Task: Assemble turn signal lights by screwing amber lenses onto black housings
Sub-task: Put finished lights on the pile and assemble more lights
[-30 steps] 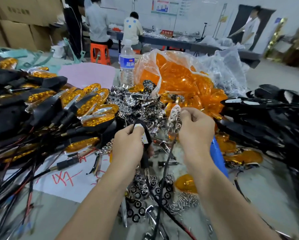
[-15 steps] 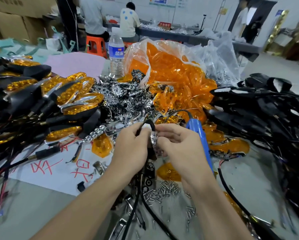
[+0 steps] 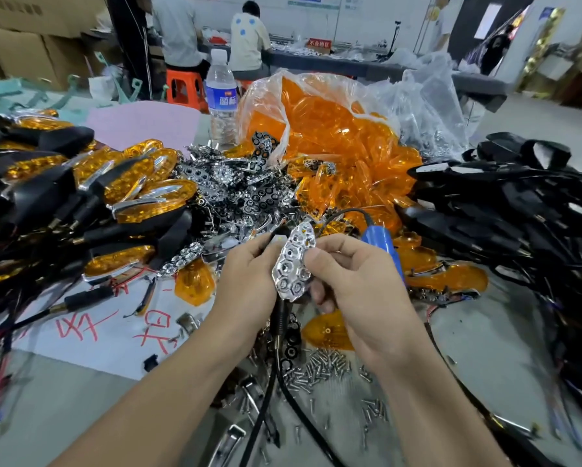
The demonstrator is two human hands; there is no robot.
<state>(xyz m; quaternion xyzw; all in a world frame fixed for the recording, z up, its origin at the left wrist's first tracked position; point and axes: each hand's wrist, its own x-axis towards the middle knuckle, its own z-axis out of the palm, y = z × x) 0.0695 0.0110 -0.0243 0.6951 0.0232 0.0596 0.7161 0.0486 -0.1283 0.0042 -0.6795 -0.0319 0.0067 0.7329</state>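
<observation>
Operator: Reflector (image 3: 294, 264) seating comes before the lens, correct?

Technician: Judged so. The chrome reflector lies against the open face of the housing (image 3: 280, 318). Whether it is fully home cannot be told. Align its outline with the housing rim. Check that no wire is trapped beneath. Press evenly along its length, not at one end; the thin plate would probably bend.

Operator: Hand positions?

Technician: The left hand (image 3: 249, 281) grips the housing from the left, its fingers (image 3: 259, 244) curled round the body. The black stem and cable hang below those fingers. The right hand (image 3: 360, 291) pinches the reflector's right edge between thumb (image 3: 318, 259) and forefinger. Its other fingers curl loosely behind the plate. Both hands are raised off the bench (image 3: 501, 332), with the forearms entering from below.

Operator: Location of the next parts?

Technician: One amber lens (image 3: 326, 332) lies on the bench just below the right fingers. The loose screws (image 3: 326, 364) lie below that, nearer the wrists. The blue screwdriver (image 3: 378, 241) rests just beyond the right fingers.

Operator: Recommended sequence?

Technician: Seat the reflector first. Hold the housing steady in the left hand. Use the right hand to fetch the lens, then a screw, then the screwdriver.
</observation>
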